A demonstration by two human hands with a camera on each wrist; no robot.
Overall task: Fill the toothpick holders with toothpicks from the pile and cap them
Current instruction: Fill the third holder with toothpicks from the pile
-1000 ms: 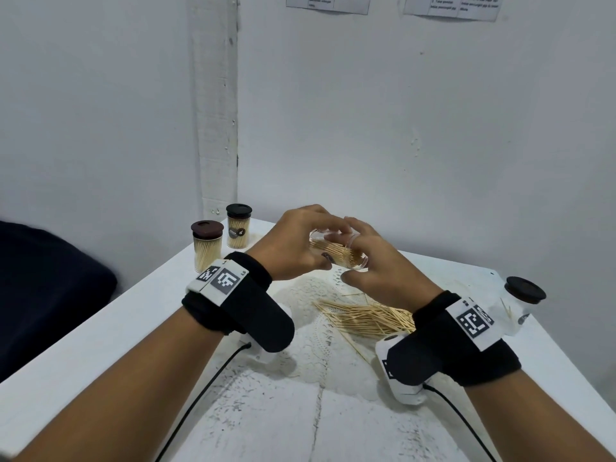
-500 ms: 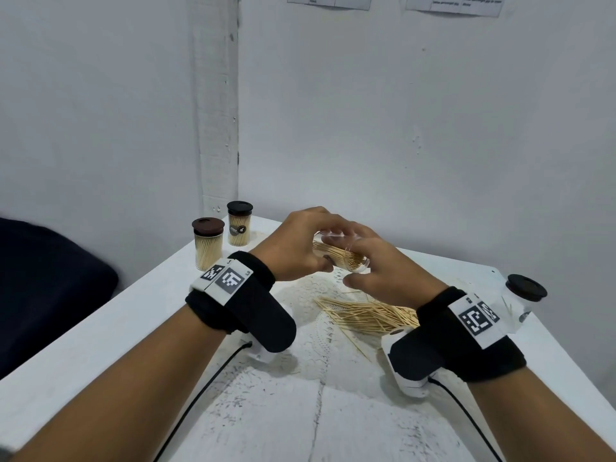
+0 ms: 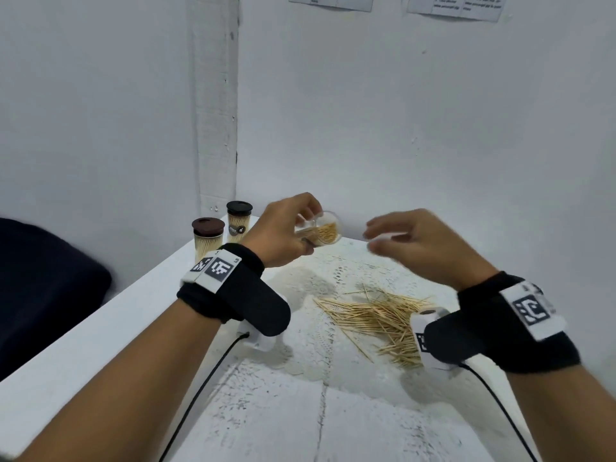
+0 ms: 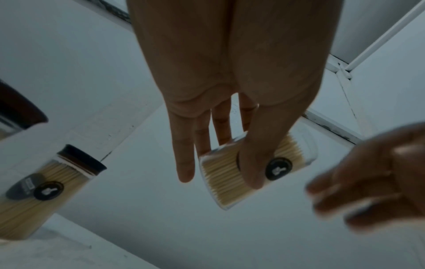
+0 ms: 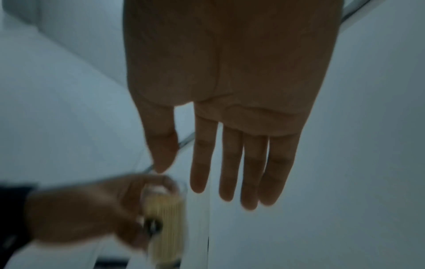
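ok so the right hand (image 3: 421, 243) is pulling away to the right, fingers loose and empty, while the left hand (image 3: 283, 233) is gripping the filled, uncapped holder (image 3: 321, 232) mid-frame. Cap's probably next.

right hand (image 3: 418, 243) off the toothpick holder (image 3: 322, 232), moved right, fingers loose

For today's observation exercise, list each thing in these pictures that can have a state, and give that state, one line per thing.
Held holder: uncapped, tilted, full of toothpicks, gripped by left hand.
Left hand: fingers and thumb curled round the held holder.
Right hand: fingers straight, holds nothing, apart from the holder.
Brown-capped holder: upright, capped, filled.
Black-capped holder: upright, capped, filled.
Toothpick pile: loose on the table.
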